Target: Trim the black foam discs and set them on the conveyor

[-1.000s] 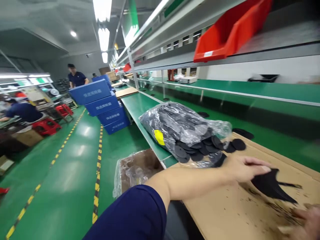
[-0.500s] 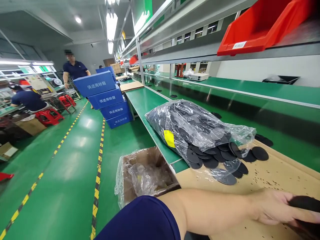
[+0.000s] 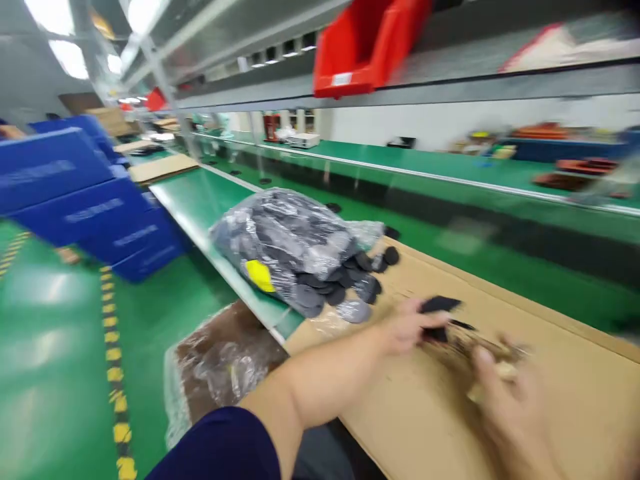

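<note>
My left hand (image 3: 403, 328) reaches over the cardboard sheet (image 3: 565, 373), its fingers closed on a black disc (image 3: 440, 305) seen at an angle. Close by on the right, motion smears my right hand (image 3: 515, 400); a thumb shows beside a pale, blurred thing I cannot make out. Dark streaks between the hands are too blurred to name. Beyond my left hand lies a clear plastic bag (image 3: 285, 233) full of black discs, with a yellow label (image 3: 260, 275). Several loose discs (image 3: 335, 293) spill from its near side onto the cardboard.
Below the bench edge stands an open carton (image 3: 220, 367) with crumpled clear plastic inside. Blue boxes (image 3: 95, 200) are stacked on the floor at left. A red bin (image 3: 370, 60) sits on the shelf overhead. Red-brown parts (image 3: 575, 173) lie on the green bench behind.
The view has swung right, so the bag and boxes sit further left. My left hand, with a black disc, now shows fully over the cardboard, and my right hand has come into view.
</note>
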Available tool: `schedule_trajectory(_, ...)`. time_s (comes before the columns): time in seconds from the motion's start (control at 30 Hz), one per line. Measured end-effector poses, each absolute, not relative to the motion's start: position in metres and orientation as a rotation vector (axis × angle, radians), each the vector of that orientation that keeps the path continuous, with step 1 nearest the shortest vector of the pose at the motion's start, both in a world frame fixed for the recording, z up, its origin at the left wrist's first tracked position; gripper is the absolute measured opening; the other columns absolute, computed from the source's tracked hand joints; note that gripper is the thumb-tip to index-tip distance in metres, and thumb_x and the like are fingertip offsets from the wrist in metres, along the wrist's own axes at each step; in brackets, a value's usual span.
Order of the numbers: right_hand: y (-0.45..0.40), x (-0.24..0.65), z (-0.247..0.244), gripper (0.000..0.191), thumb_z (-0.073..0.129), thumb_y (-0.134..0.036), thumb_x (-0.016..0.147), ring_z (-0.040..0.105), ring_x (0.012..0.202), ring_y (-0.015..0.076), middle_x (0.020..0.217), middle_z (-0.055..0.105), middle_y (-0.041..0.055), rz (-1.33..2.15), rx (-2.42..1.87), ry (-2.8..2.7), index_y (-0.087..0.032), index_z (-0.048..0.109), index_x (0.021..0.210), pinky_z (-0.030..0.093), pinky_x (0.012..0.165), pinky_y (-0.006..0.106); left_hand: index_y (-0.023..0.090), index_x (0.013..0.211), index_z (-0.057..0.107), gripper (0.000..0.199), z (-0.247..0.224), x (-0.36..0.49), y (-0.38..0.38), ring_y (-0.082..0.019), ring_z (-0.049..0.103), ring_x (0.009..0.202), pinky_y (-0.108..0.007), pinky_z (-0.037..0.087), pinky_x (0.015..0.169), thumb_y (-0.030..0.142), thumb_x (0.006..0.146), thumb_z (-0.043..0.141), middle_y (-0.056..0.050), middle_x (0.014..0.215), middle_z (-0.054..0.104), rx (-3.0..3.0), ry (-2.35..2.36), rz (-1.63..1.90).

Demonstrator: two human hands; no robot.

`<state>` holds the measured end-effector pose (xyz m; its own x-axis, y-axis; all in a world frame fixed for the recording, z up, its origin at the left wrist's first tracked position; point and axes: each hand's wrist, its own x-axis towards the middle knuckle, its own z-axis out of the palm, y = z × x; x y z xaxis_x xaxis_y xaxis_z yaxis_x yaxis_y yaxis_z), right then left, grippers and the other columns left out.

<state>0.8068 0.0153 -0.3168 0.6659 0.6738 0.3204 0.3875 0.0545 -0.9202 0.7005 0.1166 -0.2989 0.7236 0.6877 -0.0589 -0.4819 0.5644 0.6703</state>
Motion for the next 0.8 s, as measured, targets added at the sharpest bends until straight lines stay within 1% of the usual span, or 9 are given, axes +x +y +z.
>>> schedule_trajectory(0.03, 0.01, 0.807, -0.318, 0.054, 0.064, -0.063, 0.071, 0.056, 0.106, 0.0311, 0.111, 0.06, 0.0129, 0.281, -1.567, -0.976, -0.022, 0.062, 0.107, 0.038, 0.097, 0.051, 0.016, 0.091, 0.061, 0.059, -0.297, 0.698, 0.114, -0.008, 0.053, 0.054, -0.021, 0.044, 0.048, 0.039, 0.043, 0.086, -0.001, 0.072, 0.057, 0.651, 0.352, 0.699)
schedule_trajectory(0.07, 0.006, 0.806, -0.318, 0.06, 0.061, -0.058, 0.076, 0.057, 0.102, 0.0289, 0.109, 0.061, 0.0114, 0.317, -1.561, -1.041, -0.021, 0.053, 0.123, 0.039, 0.096, 0.051, 0.015, 0.092, 0.06, 0.055, -0.296, 0.696, 0.113, -0.008, 0.053, 0.055, -0.018, 0.042, 0.047, 0.036, 0.048, 0.085, 0.001, 0.069, 0.056, 0.631, 0.356, 0.701)
schedule_trajectory(0.1, 0.003, 0.805, -0.318, 0.061, 0.058, -0.053, 0.08, 0.058, 0.099, 0.0273, 0.108, 0.061, 0.0112, 0.287, -1.546, -1.097, -0.019, 0.048, 0.13, 0.041, 0.094, 0.05, 0.015, 0.093, 0.059, 0.051, -0.297, 0.695, 0.113, -0.007, 0.05, 0.053, -0.017, 0.038, 0.045, 0.033, 0.052, 0.083, 0.002, 0.066, 0.054, 0.632, 0.353, 0.7)
schedule_trajectory(0.13, 0.001, 0.805, -0.317, 0.056, 0.055, -0.047, 0.084, 0.057, 0.099, 0.0261, 0.11, 0.06, 0.0115, 0.241, -1.55, -1.188, -0.018, 0.046, 0.132, 0.042, 0.093, 0.047, 0.015, 0.093, 0.057, 0.048, -0.299, 0.696, 0.114, -0.006, 0.048, 0.05, -0.016, 0.033, 0.042, 0.033, 0.056, 0.082, 0.003, 0.064, 0.053, 0.637, 0.366, 0.691)
schedule_trajectory(0.2, -0.001, 0.805, -0.314, 0.047, 0.055, -0.039, 0.087, 0.055, 0.103, 0.0264, 0.113, 0.059, 0.0117, 0.034, -1.588, -1.355, -0.019, 0.05, 0.128, 0.042, 0.095, 0.045, 0.017, 0.094, 0.055, 0.046, -0.304, 0.698, 0.116, -0.006, 0.048, 0.051, -0.015, 0.03, 0.041, 0.03, 0.058, 0.081, 0.004, 0.064, 0.052, 0.624, 0.392, 0.659)
schedule_trajectory(0.3, -0.005, 0.808, -0.308, 0.039, 0.054, -0.035, 0.088, 0.055, 0.097, 0.0271, 0.105, 0.061, 0.0112, -0.159, -1.7, -1.442, -0.021, 0.055, 0.124, 0.044, 0.09, 0.043, 0.019, 0.098, 0.052, 0.048, -0.307, 0.699, 0.114, -0.007, 0.048, 0.051, -0.015, 0.032, 0.043, 0.027, 0.06, 0.08, 0.004, 0.065, 0.051, 0.614, 0.41, 0.631)
schedule_trajectory(0.4, -0.009, 0.81, -0.305, 0.035, 0.052, -0.034, 0.089, 0.055, 0.091, 0.027, 0.099, 0.061, 0.011, -0.248, -1.77, -1.473, -0.02, 0.057, 0.121, 0.045, 0.086, 0.041, 0.019, 0.098, 0.051, 0.046, -0.306, 0.697, 0.111, -0.007, 0.047, 0.051, -0.016, 0.032, 0.044, 0.026, 0.062, 0.079, 0.004, 0.065, 0.05, 0.62, 0.405, 0.627)
schedule_trajectory(0.53, -0.008, 0.812, -0.306, 0.033, 0.051, -0.033, 0.09, 0.055, 0.086, 0.0242, 0.094, 0.06, 0.01, -0.362, -1.776, -1.534, -0.017, 0.057, 0.118, 0.046, 0.083, 0.037, 0.019, 0.097, 0.049, 0.047, -0.302, 0.696, 0.11, -0.007, 0.046, 0.051, -0.016, 0.031, 0.044, 0.025, 0.061, 0.079, 0.004, 0.063, 0.049, 0.623, 0.413, 0.644)
schedule_trajectory(0.8, -0.009, 0.812, -0.306, 0.031, 0.051, -0.028, 0.091, 0.053, 0.082, 0.0213, 0.091, 0.058, 0.0081, -0.469, -1.809, -1.563, -0.014, 0.058, 0.117, 0.045, 0.081, 0.032, 0.018, 0.096, 0.05, 0.045, -0.302, 0.695, 0.11, -0.008, 0.047, 0.052, -0.016, 0.031, 0.044, 0.023, 0.062, 0.079, 0.003, 0.063, 0.048, 0.613, 0.417, 0.646)
